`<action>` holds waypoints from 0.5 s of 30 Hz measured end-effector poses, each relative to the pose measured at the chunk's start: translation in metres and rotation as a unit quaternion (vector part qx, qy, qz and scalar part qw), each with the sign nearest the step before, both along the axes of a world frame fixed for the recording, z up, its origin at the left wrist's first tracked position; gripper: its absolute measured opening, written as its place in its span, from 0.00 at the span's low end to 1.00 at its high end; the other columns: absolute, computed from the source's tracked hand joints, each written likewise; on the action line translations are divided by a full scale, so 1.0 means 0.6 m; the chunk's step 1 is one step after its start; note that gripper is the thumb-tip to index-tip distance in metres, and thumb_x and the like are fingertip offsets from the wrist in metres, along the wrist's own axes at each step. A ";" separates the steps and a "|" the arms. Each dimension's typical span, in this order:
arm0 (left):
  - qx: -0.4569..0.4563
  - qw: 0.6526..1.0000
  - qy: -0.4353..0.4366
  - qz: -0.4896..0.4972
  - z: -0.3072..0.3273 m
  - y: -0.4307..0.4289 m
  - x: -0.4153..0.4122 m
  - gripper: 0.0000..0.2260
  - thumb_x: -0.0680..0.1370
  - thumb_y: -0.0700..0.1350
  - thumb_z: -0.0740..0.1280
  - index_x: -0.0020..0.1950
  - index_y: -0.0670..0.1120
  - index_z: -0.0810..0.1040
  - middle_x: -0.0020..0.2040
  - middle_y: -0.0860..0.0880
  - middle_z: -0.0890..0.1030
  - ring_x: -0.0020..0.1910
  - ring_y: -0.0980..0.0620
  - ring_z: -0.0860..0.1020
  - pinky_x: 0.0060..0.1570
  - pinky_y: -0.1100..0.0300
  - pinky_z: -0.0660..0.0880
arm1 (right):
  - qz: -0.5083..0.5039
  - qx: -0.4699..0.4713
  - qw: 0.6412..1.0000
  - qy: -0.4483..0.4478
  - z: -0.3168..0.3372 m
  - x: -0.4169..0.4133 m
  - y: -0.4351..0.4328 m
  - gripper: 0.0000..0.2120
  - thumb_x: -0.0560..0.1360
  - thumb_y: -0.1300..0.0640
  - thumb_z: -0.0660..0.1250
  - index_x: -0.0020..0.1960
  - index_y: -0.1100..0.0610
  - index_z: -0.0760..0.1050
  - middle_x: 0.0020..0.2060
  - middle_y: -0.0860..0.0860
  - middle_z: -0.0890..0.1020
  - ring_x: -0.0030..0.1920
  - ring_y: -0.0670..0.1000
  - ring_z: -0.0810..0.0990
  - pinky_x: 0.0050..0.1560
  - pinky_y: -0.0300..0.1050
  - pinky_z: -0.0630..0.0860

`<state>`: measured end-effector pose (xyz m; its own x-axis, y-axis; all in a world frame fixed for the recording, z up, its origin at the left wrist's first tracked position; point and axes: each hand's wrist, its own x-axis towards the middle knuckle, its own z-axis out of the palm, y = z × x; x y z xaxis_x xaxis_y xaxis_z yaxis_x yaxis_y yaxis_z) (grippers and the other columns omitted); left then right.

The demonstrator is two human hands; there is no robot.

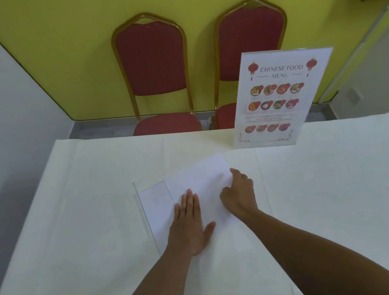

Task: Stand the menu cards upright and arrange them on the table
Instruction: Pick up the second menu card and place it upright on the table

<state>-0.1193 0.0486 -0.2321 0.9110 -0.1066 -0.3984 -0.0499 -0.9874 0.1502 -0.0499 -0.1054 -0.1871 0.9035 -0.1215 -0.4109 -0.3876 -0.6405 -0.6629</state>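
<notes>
A white menu card lying blank side up in a clear acrylic holder (171,201) lies mid-worktop (321,191). The left hand (190,226) presses flat on it, fingers spread open; the right hand (239,195) curls over its right edge. A printed Chinese food menu card (279,99) stands upright at the far edge, before two red chairs (154,65).

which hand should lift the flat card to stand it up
Probably the right hand: its fingers curl at the flat card's far edge, ready to tip it up. The left hand lies palm-down on top, pinning it.
</notes>
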 end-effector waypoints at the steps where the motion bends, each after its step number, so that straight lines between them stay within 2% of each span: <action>1: -0.002 1.000 0.000 -0.002 -0.002 0.002 0.000 0.41 0.77 0.65 0.42 0.79 0.40 0.35 0.78 0.44 0.31 0.78 0.46 0.34 0.74 0.52 0.34 | -0.024 0.010 1.000 0.001 0.005 0.006 -0.001 0.32 0.73 0.63 0.61 0.78 0.58 0.62 0.70 0.58 0.72 0.74 0.60 0.64 0.71 0.55 0.65; 6: -0.027 1.000 -0.010 -0.011 0.001 0.017 -0.005 0.39 0.80 0.64 0.47 0.79 0.40 0.36 0.78 0.44 0.31 0.78 0.46 0.35 0.75 0.52 0.36 | -0.088 0.053 0.995 0.018 0.017 0.026 -0.020 0.28 0.75 0.62 0.64 0.75 0.57 0.67 0.65 0.58 0.76 0.66 0.59 0.75 0.64 0.50 0.72; 9: -0.046 0.998 -0.024 -0.019 0.009 0.023 -0.007 0.40 0.79 0.66 0.46 0.80 0.41 0.35 0.78 0.45 0.31 0.78 0.48 0.33 0.75 0.53 0.35 | -0.105 0.057 0.993 0.020 0.019 0.036 -0.029 0.23 0.77 0.61 0.63 0.72 0.58 0.72 0.65 0.56 0.79 0.66 0.57 0.76 0.66 0.48 0.71; 11: -0.073 0.997 -0.028 -0.022 0.018 0.031 -0.004 0.40 0.79 0.67 0.45 0.80 0.42 0.35 0.78 0.48 0.31 0.77 0.51 0.32 0.76 0.53 0.36 | -0.116 0.059 0.991 0.029 0.024 0.052 -0.030 0.15 0.79 0.59 0.62 0.63 0.59 0.79 0.62 0.55 0.81 0.64 0.58 0.78 0.63 0.47 0.73; 12: -0.087 0.996 -0.027 -0.025 0.024 0.036 0.000 0.40 0.79 0.68 0.44 0.80 0.43 0.35 0.78 0.49 0.31 0.77 0.52 0.32 0.76 0.53 0.38 | -0.115 0.064 0.991 0.038 0.027 0.062 -0.030 0.12 0.79 0.59 0.61 0.54 0.60 0.82 0.55 0.56 0.82 0.57 0.59 0.79 0.55 0.46 0.75; 13: -0.099 0.994 -0.024 -0.027 0.030 0.041 0.006 0.40 0.79 0.68 0.44 0.80 0.44 0.36 0.78 0.50 0.31 0.77 0.53 0.33 0.77 0.52 0.40 | -0.112 0.070 0.990 0.050 0.036 0.071 -0.028 0.12 0.80 0.58 0.60 0.46 0.60 0.80 0.47 0.56 0.82 0.51 0.59 0.79 0.47 0.45 0.75; 15: -0.106 0.994 -0.018 -0.034 0.044 0.051 0.016 0.41 0.78 0.70 0.43 0.80 0.44 0.37 0.79 0.50 0.32 0.77 0.55 0.33 0.77 0.53 0.42 | -0.109 0.087 0.988 0.066 0.044 0.090 -0.027 0.11 0.80 0.59 0.58 0.43 0.61 0.77 0.41 0.56 0.79 0.45 0.58 0.77 0.42 0.44 0.71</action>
<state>-0.1098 0.0792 -0.2060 0.9118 -0.2468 -0.3282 -0.1242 -0.9276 0.3523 0.0040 -0.1215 -0.1606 0.8004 -0.2252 -0.5555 -0.5949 -0.4127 -0.6898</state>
